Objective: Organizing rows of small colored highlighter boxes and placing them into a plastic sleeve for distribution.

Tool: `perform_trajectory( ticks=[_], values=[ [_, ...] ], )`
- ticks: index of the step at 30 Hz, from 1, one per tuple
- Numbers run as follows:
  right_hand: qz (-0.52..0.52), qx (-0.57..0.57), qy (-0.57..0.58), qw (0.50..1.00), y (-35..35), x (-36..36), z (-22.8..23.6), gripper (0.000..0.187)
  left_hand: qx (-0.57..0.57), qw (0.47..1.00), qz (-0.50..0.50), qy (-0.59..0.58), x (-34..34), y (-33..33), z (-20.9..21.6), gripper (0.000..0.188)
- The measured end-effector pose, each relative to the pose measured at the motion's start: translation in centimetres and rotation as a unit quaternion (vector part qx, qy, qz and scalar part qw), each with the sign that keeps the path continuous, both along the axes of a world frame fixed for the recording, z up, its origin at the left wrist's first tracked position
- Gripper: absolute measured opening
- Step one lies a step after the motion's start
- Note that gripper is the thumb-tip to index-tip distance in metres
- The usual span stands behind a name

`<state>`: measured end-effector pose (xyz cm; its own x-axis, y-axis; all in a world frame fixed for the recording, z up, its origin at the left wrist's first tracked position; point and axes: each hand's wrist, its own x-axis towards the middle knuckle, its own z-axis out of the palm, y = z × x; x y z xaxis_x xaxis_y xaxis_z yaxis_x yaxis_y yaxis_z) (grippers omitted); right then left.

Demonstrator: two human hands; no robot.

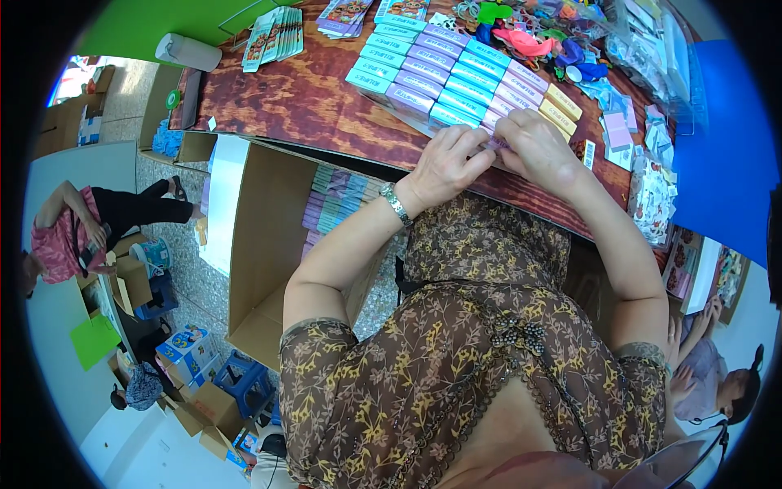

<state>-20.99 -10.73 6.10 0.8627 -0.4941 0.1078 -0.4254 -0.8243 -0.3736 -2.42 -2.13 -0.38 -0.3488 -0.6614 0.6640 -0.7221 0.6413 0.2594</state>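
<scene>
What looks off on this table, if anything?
Only the heap of loose coloured pieces toward the table's far right: it lies jumbled and overlapping, while the small boxes next to it sit in tidy rows. No spill or damage that I can make out.

Table (285,106): far-left corner, roll (189,52) | far edge, left of middle, card stacks (273,38) | middle to near edge, rows of small boxes (464,77) | far edge, right of boxes, loose heap (538,41) | right edge, filled bag (652,196) | below near edge, left, open carton (265,236), stacked packs (336,200) inside
</scene>
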Motion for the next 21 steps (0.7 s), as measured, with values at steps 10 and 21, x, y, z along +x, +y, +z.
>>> perform_trajectory(
  ticks=[10,21],
  values=[
    [0.009,-0.012,-0.004,1.0,0.1,0.3,0.3,0.024,0.012,1.0,0.016,-0.008,-0.2,0.0,0.0,0.02],
    [-0.052,-0.068,0.075,0.993,1.3,1.1,-0.4,0.026,0.023,0.999,0.023,0.009,-0.7,-0.2,0.3,0.019]
  ],
)
